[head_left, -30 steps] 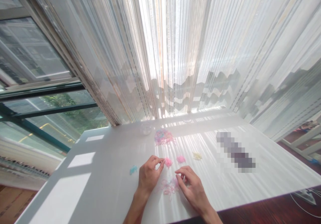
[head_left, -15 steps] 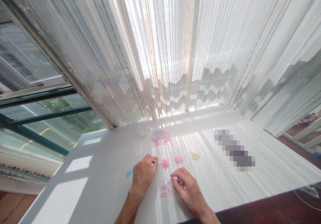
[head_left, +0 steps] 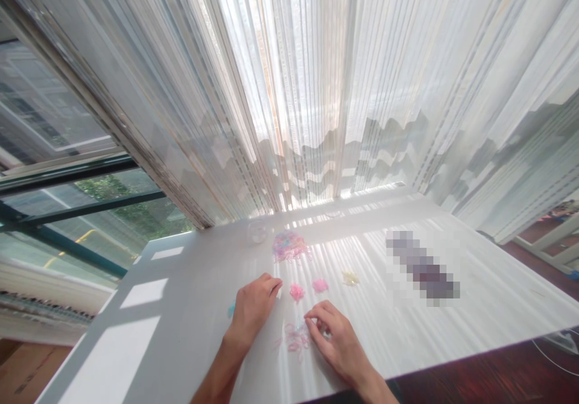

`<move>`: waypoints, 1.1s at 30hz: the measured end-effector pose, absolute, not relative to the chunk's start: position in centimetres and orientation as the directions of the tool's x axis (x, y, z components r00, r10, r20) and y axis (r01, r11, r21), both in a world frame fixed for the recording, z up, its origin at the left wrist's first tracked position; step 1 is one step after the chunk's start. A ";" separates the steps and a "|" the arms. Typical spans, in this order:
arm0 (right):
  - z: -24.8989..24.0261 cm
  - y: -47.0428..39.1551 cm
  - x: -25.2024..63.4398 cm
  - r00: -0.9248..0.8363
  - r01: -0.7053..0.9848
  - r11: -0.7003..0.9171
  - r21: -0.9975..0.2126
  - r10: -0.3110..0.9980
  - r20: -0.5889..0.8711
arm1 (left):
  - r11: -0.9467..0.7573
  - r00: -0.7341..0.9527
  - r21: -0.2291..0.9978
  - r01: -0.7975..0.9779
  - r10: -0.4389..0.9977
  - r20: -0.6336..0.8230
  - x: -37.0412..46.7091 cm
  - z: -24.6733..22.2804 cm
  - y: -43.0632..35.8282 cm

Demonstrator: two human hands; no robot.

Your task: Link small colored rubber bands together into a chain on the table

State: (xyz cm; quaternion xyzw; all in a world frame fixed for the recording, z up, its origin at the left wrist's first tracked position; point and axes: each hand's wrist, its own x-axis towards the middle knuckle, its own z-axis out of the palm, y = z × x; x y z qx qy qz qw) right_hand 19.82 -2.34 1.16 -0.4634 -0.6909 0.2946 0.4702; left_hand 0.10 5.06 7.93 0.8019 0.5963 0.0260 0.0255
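Note:
My left hand (head_left: pixel 257 301) is closed in a pinch over the white table, just left of a bright pink pile of small rubber bands (head_left: pixel 297 292). Whatever its fingertips hold is too small to make out. A blue pile (head_left: pixel 232 309) lies partly hidden behind that hand. My right hand (head_left: pixel 332 334) has thumb and forefinger brought together at the edge of a loose pile of mixed, mostly pink bands (head_left: pixel 297 339); what sits between them cannot be told. Beyond the hands are a lighter pink pile (head_left: pixel 320 285) and a pale yellow pile (head_left: pixel 350 278).
A larger multicoloured heap of bands (head_left: pixel 289 246) lies farther back, beside a clear round container (head_left: pixel 258 232). A pixelated dark patch (head_left: pixel 423 268) covers something on the right of the white table (head_left: pixel 190 307). Sheer curtains (head_left: pixel 307 90) hang along the back edge.
My left hand has shifted slightly left, its fingertips pressed closer together. My right thumb and forefinger have come together, and that hand has edged left. The piles look much the same.

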 end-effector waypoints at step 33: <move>1.1 -2.5 19.9 -0.139 0.379 0.343 -0.859 0.939 0.314 | -0.284 0.306 0.221 0.933 0.950 -0.067 0.6 5.6 3.1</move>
